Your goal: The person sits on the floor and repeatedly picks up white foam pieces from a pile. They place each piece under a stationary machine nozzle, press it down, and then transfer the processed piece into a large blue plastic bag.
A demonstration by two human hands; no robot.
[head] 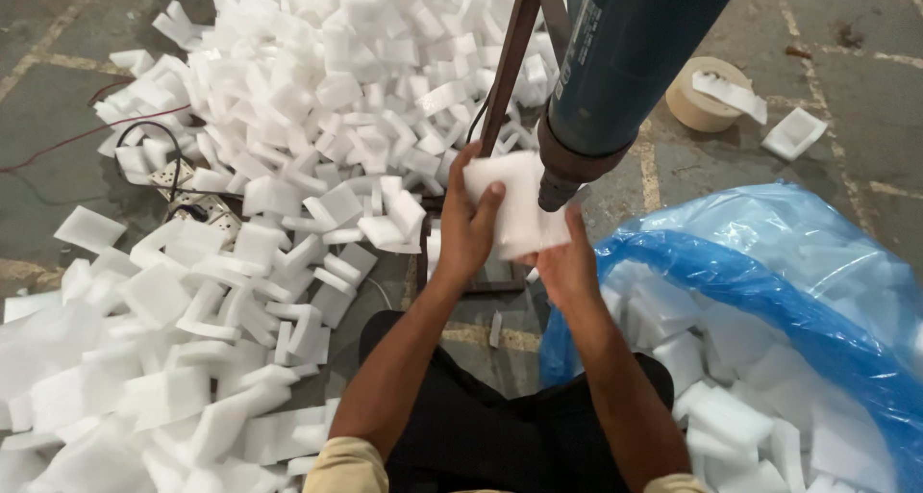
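To your right sits a blue plastic bag [769, 262] – open, holding white foam pieces [731, 416]; overhead, the teal tool carries a pale rectangular label [577, 46].

White foam piece [514, 209], upright, below nozzle [556, 193].

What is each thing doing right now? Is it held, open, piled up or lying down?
Foam piece: held up by both hands at the tool's tip.
Left hand: fingers gripping the foam piece.
Right hand: holding the foam piece from below.
Blue-green tool: mounted, pointing down; running or not, cannot tell.
Blue plastic bag: open, with foam inside.
Foam pile: loose, heaped on the floor.
Tape roll: lying flat, end loose.
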